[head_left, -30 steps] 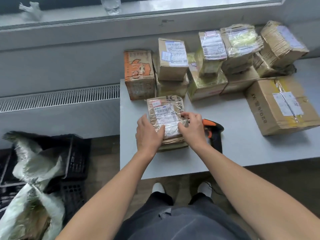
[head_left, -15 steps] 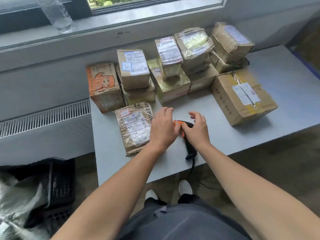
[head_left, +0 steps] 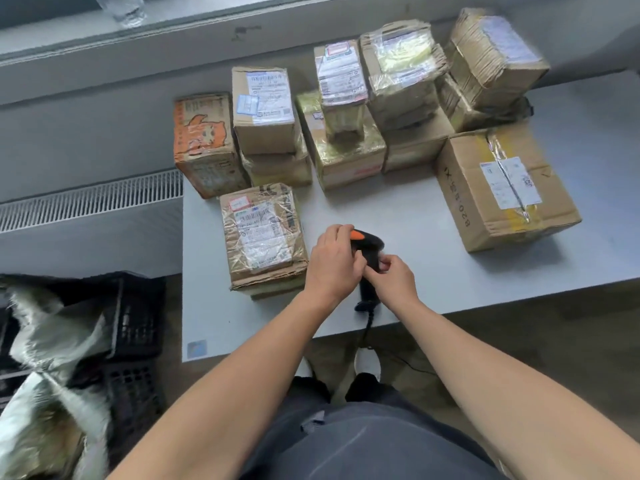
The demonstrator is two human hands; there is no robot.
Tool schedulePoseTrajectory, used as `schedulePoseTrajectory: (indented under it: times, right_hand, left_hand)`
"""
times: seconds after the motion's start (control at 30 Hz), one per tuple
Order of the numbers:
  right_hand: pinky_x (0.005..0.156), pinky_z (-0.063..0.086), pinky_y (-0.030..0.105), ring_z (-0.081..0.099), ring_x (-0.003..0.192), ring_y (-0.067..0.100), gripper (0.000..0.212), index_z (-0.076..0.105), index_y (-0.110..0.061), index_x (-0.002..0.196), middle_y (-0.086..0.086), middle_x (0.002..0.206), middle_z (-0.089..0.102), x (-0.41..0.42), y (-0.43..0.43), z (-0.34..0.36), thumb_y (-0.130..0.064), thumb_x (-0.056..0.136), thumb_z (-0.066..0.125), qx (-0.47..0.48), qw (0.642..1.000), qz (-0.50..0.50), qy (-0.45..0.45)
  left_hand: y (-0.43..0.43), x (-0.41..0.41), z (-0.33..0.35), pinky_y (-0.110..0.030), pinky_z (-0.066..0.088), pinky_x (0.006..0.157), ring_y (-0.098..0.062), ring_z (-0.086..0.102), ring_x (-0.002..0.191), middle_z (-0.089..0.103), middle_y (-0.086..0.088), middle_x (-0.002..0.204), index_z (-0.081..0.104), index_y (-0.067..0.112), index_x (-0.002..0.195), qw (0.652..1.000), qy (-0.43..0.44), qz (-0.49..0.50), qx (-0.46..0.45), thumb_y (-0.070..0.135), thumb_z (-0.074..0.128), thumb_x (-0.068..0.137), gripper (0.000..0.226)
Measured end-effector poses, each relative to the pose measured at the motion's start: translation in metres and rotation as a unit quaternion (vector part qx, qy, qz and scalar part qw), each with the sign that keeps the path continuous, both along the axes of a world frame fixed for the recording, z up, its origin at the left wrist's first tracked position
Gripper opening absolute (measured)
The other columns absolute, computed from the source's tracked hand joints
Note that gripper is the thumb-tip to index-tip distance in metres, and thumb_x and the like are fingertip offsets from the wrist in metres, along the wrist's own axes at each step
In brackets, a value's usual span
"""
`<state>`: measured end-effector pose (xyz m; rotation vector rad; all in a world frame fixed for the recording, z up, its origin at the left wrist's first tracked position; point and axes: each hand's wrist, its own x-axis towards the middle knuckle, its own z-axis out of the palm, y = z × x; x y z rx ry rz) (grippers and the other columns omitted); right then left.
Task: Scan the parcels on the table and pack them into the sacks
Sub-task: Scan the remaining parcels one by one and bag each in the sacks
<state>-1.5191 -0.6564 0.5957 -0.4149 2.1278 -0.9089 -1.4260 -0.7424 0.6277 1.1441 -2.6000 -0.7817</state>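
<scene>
Parcels (head_left: 263, 109) on the worktop (head_left: 415, 209): 11 by my count. That's 1 taped parcel (head_left: 261, 237) in front, 1 large box (head_left: 502, 188) at right and 9 stacked at the back; stack boundaries there are hard to separate.
Scanner (head_left: 370, 244): 1.
Hands: 2, left hand (head_left: 332, 265) and right hand (head_left: 394, 280).
Glass (head_left: 124, 8) on the sill: 1.
White sack (head_left: 52, 341): 1 visible.
Black crates (head_left: 138, 327): at least 2, blurred.

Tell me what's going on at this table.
A person stands at the grey table with both hands on the black-and-orange scanner: the left hand curls over its head, the right hand pinches its handle. The taped parcel just left of the hands lies label up, untouched. More parcels are stacked along the back. A white sack drapes over black crates on the floor.
</scene>
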Motion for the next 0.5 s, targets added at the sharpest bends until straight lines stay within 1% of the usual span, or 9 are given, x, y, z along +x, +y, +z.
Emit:
schedulePoseTrajectory:
  times: [0.1, 0.17, 0.23, 0.3, 0.37, 0.43, 0.5]
  right_hand:
    - [0.077, 0.047, 0.027, 0.06, 0.101, 0.02, 0.039, 0.059, -0.008, 0.121, 0.0, 0.105, 0.061, -0.004, -0.003, -0.003, -0.028, 0.09, 0.072, 0.008, 1.0, 0.02, -0.013]
    - [0.079, 0.052, 0.033, 0.063, 0.101, 0.024, 0.034, 0.06, -0.01, 0.114, 0.001, 0.101, 0.064, -0.006, -0.008, -0.003, -0.027, 0.088, 0.073, 0.014, 0.999, 0.026, -0.023]
    - [0.084, 0.053, 0.038, 0.06, 0.098, 0.023, 0.034, 0.052, -0.015, 0.113, 0.002, 0.103, 0.061, -0.006, -0.012, 0.001, -0.025, 0.087, 0.072, 0.009, 0.999, 0.024, -0.044]
    - [0.079, 0.053, 0.038, 0.059, 0.092, 0.022, 0.037, 0.044, -0.018, 0.115, 0.006, 0.105, 0.061, -0.004, -0.017, 0.009, -0.02, 0.088, 0.068, -0.013, 0.998, 0.026, -0.062]
    - [0.07, 0.055, 0.04, 0.061, 0.084, 0.022, 0.038, 0.039, -0.017, 0.117, 0.012, 0.102, 0.064, -0.001, -0.025, 0.019, -0.016, 0.088, 0.064, -0.039, 0.995, 0.021, -0.091]
    - [0.061, 0.052, 0.036, 0.061, 0.079, 0.021, 0.038, 0.039, -0.015, 0.117, 0.014, 0.1, 0.065, 0.003, -0.036, 0.03, -0.017, 0.089, 0.064, -0.073, 0.992, 0.017, -0.103]
    - [0.057, 0.047, 0.031, 0.063, 0.08, 0.021, 0.039, 0.044, -0.015, 0.118, 0.01, 0.098, 0.065, 0.011, -0.05, 0.042, -0.022, 0.088, 0.068, -0.103, 0.989, 0.03, -0.099]
  left_hand:
    - [0.0, 0.001, 0.005, -0.04, 0.042, 0.102, -0.026, 0.05, 0.118, 0.052, -0.01, 0.128, 0.048, 0.007, 0.133, 1.0, 0.017, 0.018, -0.002, 0.018, 0.058, 0.09, 0.045]
    - [-0.002, 0.004, 0.009, -0.038, 0.042, 0.103, -0.025, 0.05, 0.118, 0.053, -0.01, 0.127, 0.049, 0.007, 0.133, 0.999, 0.028, 0.031, -0.004, 0.018, 0.058, 0.09, 0.045]
    - [-0.005, 0.008, 0.014, -0.035, 0.04, 0.103, -0.025, 0.05, 0.119, 0.054, -0.009, 0.127, 0.049, 0.006, 0.133, 0.998, 0.036, 0.045, -0.008, 0.018, 0.057, 0.09, 0.045]
    - [-0.011, 0.015, 0.02, -0.033, 0.038, 0.103, -0.024, 0.05, 0.119, 0.054, -0.009, 0.127, 0.05, 0.006, 0.133, 0.997, 0.049, 0.057, -0.018, 0.017, 0.056, 0.091, 0.044]
    - [-0.018, 0.026, 0.027, -0.034, 0.04, 0.103, -0.024, 0.05, 0.119, 0.054, -0.009, 0.127, 0.051, 0.006, 0.131, 0.995, 0.066, 0.073, -0.026, 0.016, 0.056, 0.091, 0.042]
    - [-0.027, 0.041, 0.031, -0.035, 0.041, 0.104, -0.024, 0.05, 0.12, 0.055, -0.01, 0.126, 0.052, 0.006, 0.13, 0.991, 0.081, 0.104, -0.026, 0.015, 0.057, 0.09, 0.041]
    - [-0.036, 0.06, 0.032, -0.035, 0.041, 0.104, -0.023, 0.05, 0.12, 0.056, -0.009, 0.125, 0.053, 0.006, 0.129, 0.985, 0.091, 0.145, -0.02, 0.015, 0.057, 0.09, 0.04]
